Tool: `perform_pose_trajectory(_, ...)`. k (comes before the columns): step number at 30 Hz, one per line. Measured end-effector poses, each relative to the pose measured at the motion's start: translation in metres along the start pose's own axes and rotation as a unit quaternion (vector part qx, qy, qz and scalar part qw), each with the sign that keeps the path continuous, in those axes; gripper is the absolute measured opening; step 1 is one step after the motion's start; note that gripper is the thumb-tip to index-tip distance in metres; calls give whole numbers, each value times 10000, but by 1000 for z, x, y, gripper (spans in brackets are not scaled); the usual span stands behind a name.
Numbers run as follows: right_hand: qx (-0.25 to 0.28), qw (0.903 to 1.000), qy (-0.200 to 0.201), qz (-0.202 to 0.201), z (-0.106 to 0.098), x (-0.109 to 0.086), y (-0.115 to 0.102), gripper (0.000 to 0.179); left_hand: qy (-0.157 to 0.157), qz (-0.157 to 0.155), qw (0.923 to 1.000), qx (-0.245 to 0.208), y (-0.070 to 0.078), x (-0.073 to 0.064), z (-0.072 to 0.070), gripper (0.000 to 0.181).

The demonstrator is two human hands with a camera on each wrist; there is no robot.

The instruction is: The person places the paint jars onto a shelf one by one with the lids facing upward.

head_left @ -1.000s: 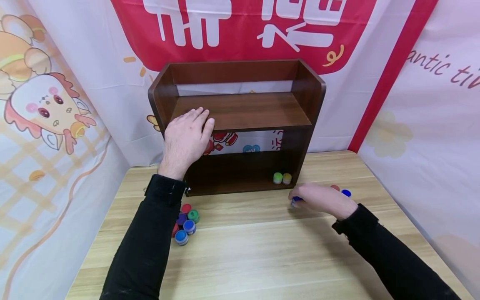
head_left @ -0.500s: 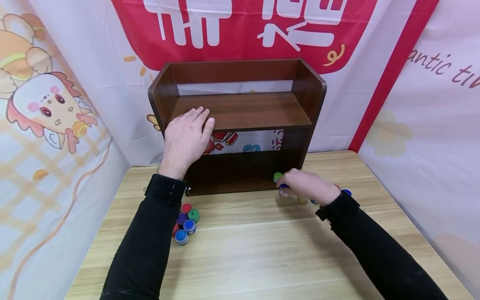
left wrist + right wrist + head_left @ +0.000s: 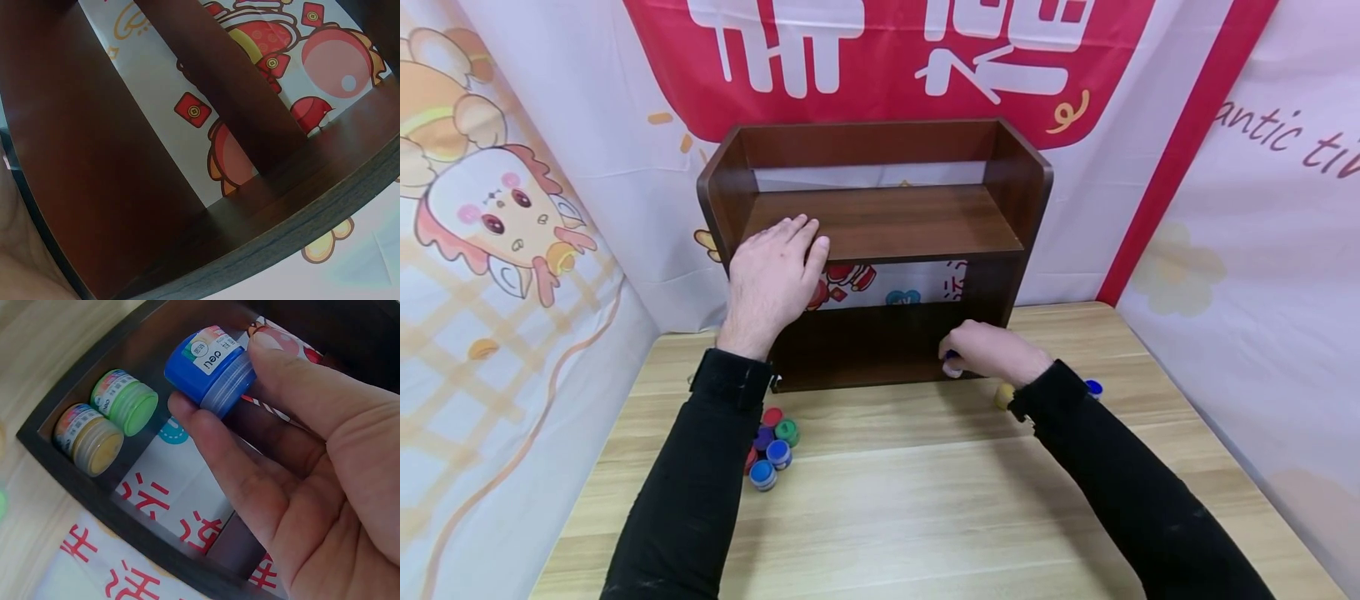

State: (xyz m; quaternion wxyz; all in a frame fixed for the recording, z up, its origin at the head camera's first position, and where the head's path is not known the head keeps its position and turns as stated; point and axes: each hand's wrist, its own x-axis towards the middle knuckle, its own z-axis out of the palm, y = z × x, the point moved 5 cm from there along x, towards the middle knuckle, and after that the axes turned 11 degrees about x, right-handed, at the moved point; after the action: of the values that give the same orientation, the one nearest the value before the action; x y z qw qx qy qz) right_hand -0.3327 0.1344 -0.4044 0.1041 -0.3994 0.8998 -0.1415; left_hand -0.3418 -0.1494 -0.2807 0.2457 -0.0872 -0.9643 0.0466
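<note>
My left hand [image 3: 775,279] lies with its fingers straight on the left part of the middle board of a dark brown shelf unit [image 3: 887,221]. A sliver of its palm [image 3: 28,262] shows in the left wrist view. Between thumb and fingertips, my right hand [image 3: 992,350] pinches a small blue paint jar [image 3: 209,369] with a label, at the right part of the lower board. Beside it in the right wrist view, a green paint jar [image 3: 125,403] and a yellow paint jar [image 3: 89,439] stand side by side in the corner; the right hand hides both from the head view.
Several jars with red, purple, green and blue lids [image 3: 778,453] cluster on the wooden table [image 3: 880,517] by the left forearm. Near the right sleeve stand a yellow jar [image 3: 1003,395] and a blue-lidded jar [image 3: 1094,388]. Printed cloth [image 3: 880,75] hangs behind the unit.
My right hand has carried the blue paint jar from the table in front of the unit, leftward and up to the lower board. The left hand has stayed still.
</note>
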Motion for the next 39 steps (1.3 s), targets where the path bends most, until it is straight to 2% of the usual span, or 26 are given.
perform_pose_trajectory(8, -95, 9999, -26, 80, -2, 17, 2, 12, -3, -4, 10000, 20, 0, 1, 0, 71)
perform_pose_trajectory(12, 53, 9992, -104, 380, -2, 21, 5, 12, 12, -2, 10000, 38, 0, 1, -1, 71)
perform_pose_trajectory(15, 606, 9946, -237, 806, -1, 23, 12, 17, 21, -3, 10000, 39, 1, 2, -1, 72)
perform_pose_trajectory(20, 1463, 9796, -371, 1324, 4, 30, 24, 19, 37, -5, 10000, 51, 1, 2, -1, 73)
perform_pose_trajectory(23, 1444, 9807, -359, 1270, 4, 34, 26, 16, 40, -10, 10000, 47, 1, 2, 0, 72)
perform_pose_trajectory(27, 924, 9911, -230, 933, 4, 39, 26, 14, 51, -21, 10000, 38, 0, 2, 0, 73)
perform_pose_trajectory(29, 848, 9921, -207, 899, 6, 41, 28, 14, 57, -26, 10000, 40, 0, 2, 0, 73)
perform_pose_trajectory(31, 1230, 9859, -241, 1108, 10, 41, 32, 15, 65, -24, 10000, 39, 0, 2, 0, 73)
perform_pose_trajectory(33, 1701, 9751, -264, 1399, 15, 40, 36, 16, 73, -21, 10000, 33, 0, 1, 0, 73)
perform_pose_trajectory(35, 2330, 9567, -247, 1727, 19, 39, 40, 18, 83, -18, 10000, 29, 0, 1, 0, 73)
perform_pose_trajectory(36, 2478, 9519, -220, 1787, 21, 39, 41, 18, 84, -15, 10000, 26, 0, 1, 1, 73)
perform_pose_trajectory(39, 2250, 9607, -155, 1616, 23, 40, 41, 17, 84, -12, 10000, 28, 0, 1, 1, 74)
